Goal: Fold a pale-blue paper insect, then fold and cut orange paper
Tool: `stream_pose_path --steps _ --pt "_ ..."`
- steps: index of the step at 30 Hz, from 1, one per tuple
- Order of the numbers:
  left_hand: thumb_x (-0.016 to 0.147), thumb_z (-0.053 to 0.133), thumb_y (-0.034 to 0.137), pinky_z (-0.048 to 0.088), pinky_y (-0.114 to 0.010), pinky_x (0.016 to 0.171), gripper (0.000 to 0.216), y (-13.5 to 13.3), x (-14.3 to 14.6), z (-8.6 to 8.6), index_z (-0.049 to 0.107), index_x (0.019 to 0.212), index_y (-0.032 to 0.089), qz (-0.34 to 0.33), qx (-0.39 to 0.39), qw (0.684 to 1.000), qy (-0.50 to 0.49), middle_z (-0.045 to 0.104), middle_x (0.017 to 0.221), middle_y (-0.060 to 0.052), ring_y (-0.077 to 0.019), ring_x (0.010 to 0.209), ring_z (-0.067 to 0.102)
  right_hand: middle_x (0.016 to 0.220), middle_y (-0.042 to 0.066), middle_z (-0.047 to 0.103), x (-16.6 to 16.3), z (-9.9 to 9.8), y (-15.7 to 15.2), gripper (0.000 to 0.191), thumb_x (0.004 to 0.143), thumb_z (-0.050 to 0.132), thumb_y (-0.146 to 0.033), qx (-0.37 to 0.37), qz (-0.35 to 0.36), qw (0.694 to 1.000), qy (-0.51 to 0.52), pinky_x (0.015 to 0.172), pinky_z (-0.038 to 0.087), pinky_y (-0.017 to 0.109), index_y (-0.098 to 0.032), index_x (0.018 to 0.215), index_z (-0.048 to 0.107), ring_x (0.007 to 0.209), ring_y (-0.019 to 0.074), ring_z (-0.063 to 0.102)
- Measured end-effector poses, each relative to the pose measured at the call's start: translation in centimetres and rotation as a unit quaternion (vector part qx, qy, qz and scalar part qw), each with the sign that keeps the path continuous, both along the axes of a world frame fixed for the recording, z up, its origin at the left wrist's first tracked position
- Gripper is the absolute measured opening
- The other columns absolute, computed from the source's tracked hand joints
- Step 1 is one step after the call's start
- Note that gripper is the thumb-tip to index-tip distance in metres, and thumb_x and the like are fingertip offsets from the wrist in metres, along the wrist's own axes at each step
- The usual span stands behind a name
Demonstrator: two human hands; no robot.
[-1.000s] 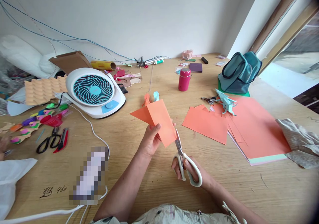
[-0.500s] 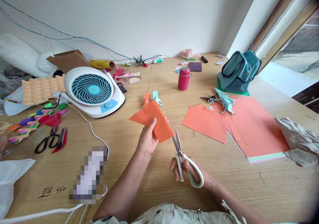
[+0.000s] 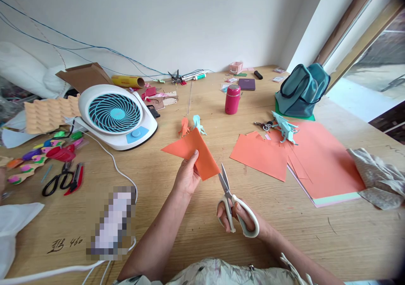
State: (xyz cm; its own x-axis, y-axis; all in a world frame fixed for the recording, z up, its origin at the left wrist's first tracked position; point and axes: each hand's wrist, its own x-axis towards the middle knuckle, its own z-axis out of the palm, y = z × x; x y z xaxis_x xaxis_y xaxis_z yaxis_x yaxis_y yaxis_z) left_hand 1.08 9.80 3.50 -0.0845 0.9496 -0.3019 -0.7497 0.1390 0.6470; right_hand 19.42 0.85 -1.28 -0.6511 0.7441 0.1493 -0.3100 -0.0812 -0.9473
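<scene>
My left hand (image 3: 189,173) pinches a folded piece of orange paper (image 3: 205,155) between thumb and fingers, held above the table. A pointed flap of the paper sticks out to the left. My right hand (image 3: 236,215) has its fingers through the white handles of a pair of scissors (image 3: 227,188). The blades are parted and their tips are at the paper's lower right corner; whether they touch it I cannot tell. Just beyond the paper stand a small orange folded-paper figure (image 3: 184,126) and a light blue one (image 3: 198,124).
Orange sheets (image 3: 329,162) lie at right, with a blue paper insect (image 3: 285,128) and keys (image 3: 264,126) on them. Farther back are a pink flask (image 3: 233,99) and a teal bag (image 3: 302,91). A white fan (image 3: 117,116), black-handled scissors (image 3: 58,181) and a red cutter (image 3: 76,178) occupy the left.
The view has shifted very slightly, so the things on the table appear a little farther left. Both hands keep nearly the same pose, with the paper and scissors still held.
</scene>
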Motion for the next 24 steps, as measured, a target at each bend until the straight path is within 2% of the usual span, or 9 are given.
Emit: stream_pose_path --steps 5,10,16,24 --pt "0.074 0.084 0.026 0.057 -0.021 0.074 0.033 0.3 -0.2 -0.4 0.071 0.104 0.02 -0.016 0.007 1.0 0.014 0.077 0.094 0.001 -0.0116 0.08 0.072 0.063 0.002 0.058 0.0 0.1 0.0 0.057 0.099 0.032 -0.063 0.006 0.002 1.0 0.0 0.057 0.042 0.029 -0.016 0.097 0.063 0.051 0.0134 0.051" --pt "0.07 0.087 0.033 0.055 -0.023 0.075 0.038 -0.2 -0.1 0.1 0.071 0.101 0.02 -0.042 0.029 0.997 0.049 0.076 0.095 0.0 -0.0131 0.084 0.071 0.063 0.001 0.058 0.0 -0.1 0.0 0.056 0.1 0.032 -0.062 0.0 -0.007 1.0 -0.003 0.057 0.042 0.028 -0.017 0.097 0.064 0.052 0.0133 0.051" --pt "0.062 0.091 0.022 0.053 -0.026 0.075 0.036 -1.1 0.2 0.8 0.071 0.091 0.017 -0.129 0.055 0.985 0.103 0.074 0.085 0.001 -0.0143 0.079 0.068 0.062 0.002 0.058 0.0 0.0 0.0 0.057 0.098 0.033 -0.065 -0.007 -0.013 1.0 -0.005 0.054 0.04 0.027 -0.018 0.095 0.064 0.051 0.0137 0.05" --pt "0.066 0.088 0.021 0.053 -0.026 0.079 0.028 -0.9 0.2 0.7 0.074 0.089 0.017 -0.129 0.056 0.982 0.122 0.076 0.088 0.0 -0.0133 0.082 0.069 0.064 0.002 0.058 0.0 0.3 0.0 0.057 0.097 0.033 -0.066 -0.01 -0.019 1.0 -0.011 0.054 0.042 0.027 -0.018 0.097 0.064 0.053 0.015 0.052"
